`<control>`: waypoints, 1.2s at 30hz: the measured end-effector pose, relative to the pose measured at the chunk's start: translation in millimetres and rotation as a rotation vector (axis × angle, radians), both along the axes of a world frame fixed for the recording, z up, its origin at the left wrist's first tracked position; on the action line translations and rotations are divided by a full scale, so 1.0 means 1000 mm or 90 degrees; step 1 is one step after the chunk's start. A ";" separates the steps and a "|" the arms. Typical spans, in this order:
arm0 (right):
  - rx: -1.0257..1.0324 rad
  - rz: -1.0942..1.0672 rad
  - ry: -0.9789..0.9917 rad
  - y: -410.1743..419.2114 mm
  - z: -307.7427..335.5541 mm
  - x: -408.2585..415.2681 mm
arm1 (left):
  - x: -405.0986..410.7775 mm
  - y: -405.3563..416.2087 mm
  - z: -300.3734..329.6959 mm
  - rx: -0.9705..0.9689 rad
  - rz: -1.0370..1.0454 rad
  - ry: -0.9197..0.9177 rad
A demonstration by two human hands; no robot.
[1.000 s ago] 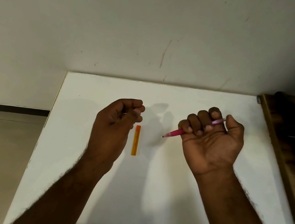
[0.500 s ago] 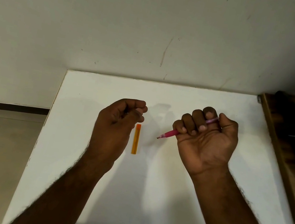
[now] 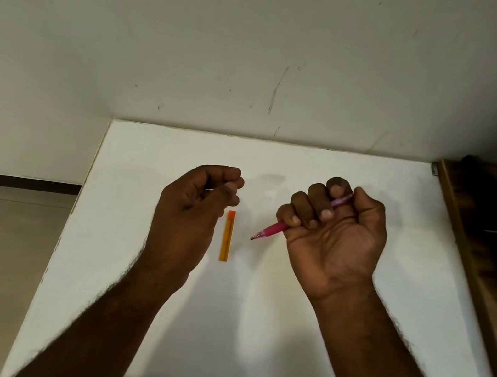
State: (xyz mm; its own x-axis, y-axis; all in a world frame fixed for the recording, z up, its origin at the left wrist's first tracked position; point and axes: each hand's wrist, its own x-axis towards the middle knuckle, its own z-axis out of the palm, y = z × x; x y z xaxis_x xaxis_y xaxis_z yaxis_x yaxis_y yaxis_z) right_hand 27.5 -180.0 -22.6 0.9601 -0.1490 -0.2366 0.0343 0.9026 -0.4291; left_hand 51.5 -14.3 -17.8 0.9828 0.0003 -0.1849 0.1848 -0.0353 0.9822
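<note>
The pink pen (image 3: 273, 230) sits inside the right hand (image 3: 335, 237). All four fingers are curled round it and the thumb closes over the top, like a fist. The palm faces up. The pointy end of the pen sticks out of the fist on the little-finger side and points down and to the left, just above the white table (image 3: 247, 337). The other end peeks out by the thumb. Near the tip, a small orange stick (image 3: 227, 236) lies flat on the table, straight up and down in the picture. It lies between the two hands and nothing touches it. The left hand (image 3: 193, 208) is just beside the orange stick, on its left. Its fingers are curled in and the thumb meets the first finger. I cannot tell if something tiny is pinched there. Behind the table is a pale wall (image 3: 266, 42) with a few scratches. A brown wooden edge (image 3: 460, 259) runs along the right side of the table.
</note>
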 end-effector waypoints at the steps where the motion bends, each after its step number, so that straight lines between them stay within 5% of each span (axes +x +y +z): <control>1: 0.001 0.005 -0.002 0.001 0.000 0.000 | 0.000 0.000 0.000 -0.002 0.002 0.000; 36: -0.045 0.006 0.008 -0.004 -0.003 0.002 | 0.001 0.002 0.002 -0.019 0.016 0.002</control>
